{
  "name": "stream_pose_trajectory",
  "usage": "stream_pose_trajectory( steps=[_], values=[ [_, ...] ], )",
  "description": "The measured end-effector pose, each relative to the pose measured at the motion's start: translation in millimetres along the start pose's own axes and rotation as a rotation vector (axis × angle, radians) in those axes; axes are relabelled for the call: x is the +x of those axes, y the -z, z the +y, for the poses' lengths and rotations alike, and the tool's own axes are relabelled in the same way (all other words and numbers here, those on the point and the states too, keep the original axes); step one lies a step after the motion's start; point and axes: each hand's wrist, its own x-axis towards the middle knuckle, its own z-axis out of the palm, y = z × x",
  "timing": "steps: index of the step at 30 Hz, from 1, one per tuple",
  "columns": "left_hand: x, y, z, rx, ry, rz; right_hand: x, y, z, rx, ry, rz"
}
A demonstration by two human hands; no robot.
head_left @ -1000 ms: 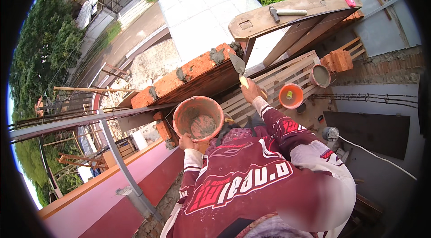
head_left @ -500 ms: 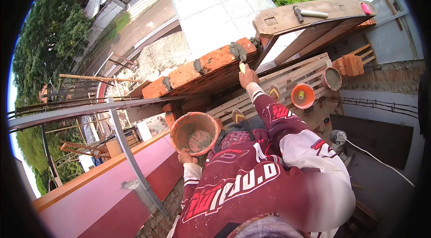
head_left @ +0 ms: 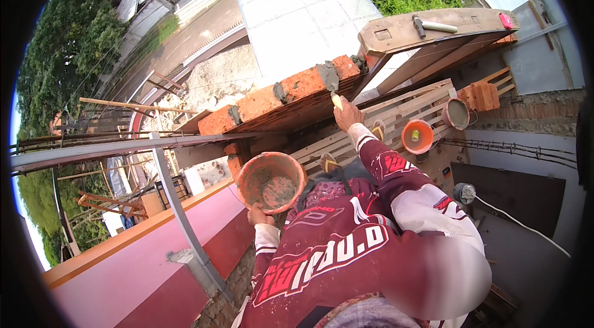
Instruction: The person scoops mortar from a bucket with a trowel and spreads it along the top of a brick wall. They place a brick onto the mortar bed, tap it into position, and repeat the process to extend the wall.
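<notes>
My left hand [head_left: 258,214] grips the rim of an orange bucket [head_left: 247,174], tilted toward me, with wet grey mortar [head_left: 278,192] in its bottom. Ahead, my right hand [head_left: 348,115] is closed around the pale yellow handle of a trowel [head_left: 336,102]. The trowel's blade is hard to tell from the grey mortar [head_left: 327,74] at the brick wall's top edge. That low wall of orange bricks [head_left: 303,84] runs across in front of me, with grey mortar joints between its bricks.
A hammer [head_left: 436,27] lies on a wooden board [head_left: 396,34] beyond the wall's right end. Slatted planks [head_left: 408,102] run behind the wall under my feet. To the right stand another orange bucket [head_left: 405,136], a mortar bucket [head_left: 456,113] and stacked bricks [head_left: 481,97]. A metal beam [head_left: 124,150] crosses at left.
My right hand and the trowel have drawn back slightly toward me from the wall. The left hand still holds the bucket, and the view has shifted a little.
</notes>
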Motion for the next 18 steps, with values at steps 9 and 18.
stream_pose_trajectory(
  steps=[9,18],
  values=[
    [2.6,6.2,12.9,0.048,-0.015,-0.036,36.7,-7.4,35.7,0.122,-0.266,-0.010],
    [23.3,-22.8,4.0,0.138,0.058,-0.110,-12.1,-26.4,11.4,0.361,-0.085,-0.168]
  ],
)
